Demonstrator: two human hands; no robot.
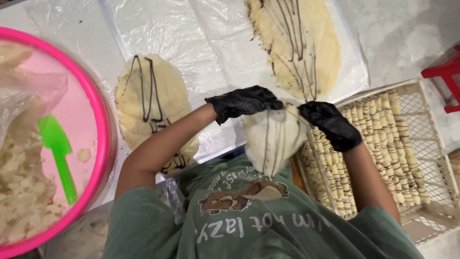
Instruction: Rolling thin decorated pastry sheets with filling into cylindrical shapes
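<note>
Both hands in black gloves, meeting above the green shirt (pixel 268 225). Left hand (pixel 245 101) curled over the upper left edge of a hanging sheet of pale dough (pixel 274 136), fingers clenched on it. Right hand (pixel 330 123) gripping the sheet's upper right edge, fingers folded down on the dough. Sheet draped between the two hands, marked with thin dark chocolate lines running lengthwise, lower end just over the shirt.

Left of the hanging sheet, on clear plastic film (pixel 187 43): a flat oval of dough (pixel 153 108) with dark looped stripes. Above the hanging sheet: a second flat oval (pixel 299 43), striped more heavily. Right of the hanging sheet, partly under the right hand: a white lattice crate (pixel 431 158) filled with rows of striped rolled pieces (pixel 378 144). Far left of the hanging sheet: a pink basin (pixel 103 144) holding crumbly pale dough and a green scraper (pixel 60 153).
</note>
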